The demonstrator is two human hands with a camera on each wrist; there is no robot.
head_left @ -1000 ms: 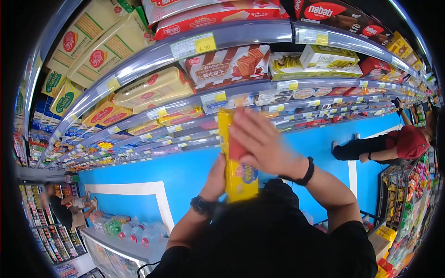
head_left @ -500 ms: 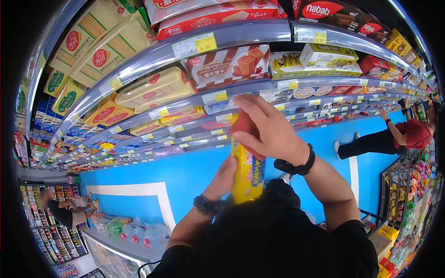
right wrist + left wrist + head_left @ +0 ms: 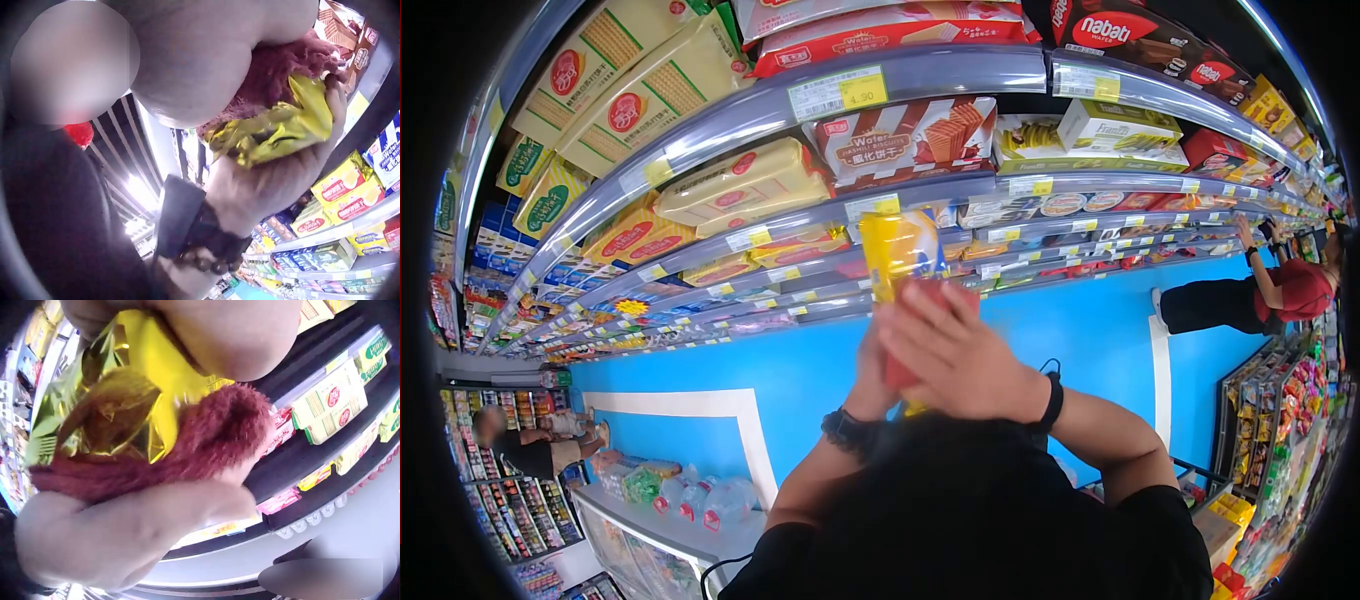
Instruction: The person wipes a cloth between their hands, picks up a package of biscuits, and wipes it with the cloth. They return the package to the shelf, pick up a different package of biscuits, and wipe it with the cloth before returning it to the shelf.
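In the head view, the left hand (image 3: 870, 375) holds a shiny yellow packet (image 3: 897, 240) upright. The right hand (image 3: 975, 370) grips a red cloth (image 3: 905, 365) against the packet's lower part, its fingers slanting over the cloth and blurred. The left wrist view shows the fluffy cloth (image 3: 231, 428) along the crinkled packet end (image 3: 165, 400), between the left hand (image 3: 225, 331) above and the right hand (image 3: 137, 531) below. Seen from the right wrist, the left hand (image 3: 269, 187) curls round the packet (image 3: 281, 128), and the right hand (image 3: 194, 62) covers part of the cloth (image 3: 275, 75).
Shelves of biscuit packets (image 3: 910, 145) curve across the front, with price tags on the shelf edge (image 3: 730, 115). A person in red (image 3: 1285, 290) stands at the right, another person (image 3: 525, 445) at the far left. Bottles (image 3: 710, 500) stand on a freezer at the lower left.
The right hand and cloth have moved down the packet towards the body, uncovering its top end. The left hand has shifted slightly left. The person in red has raised an arm to the shelf.
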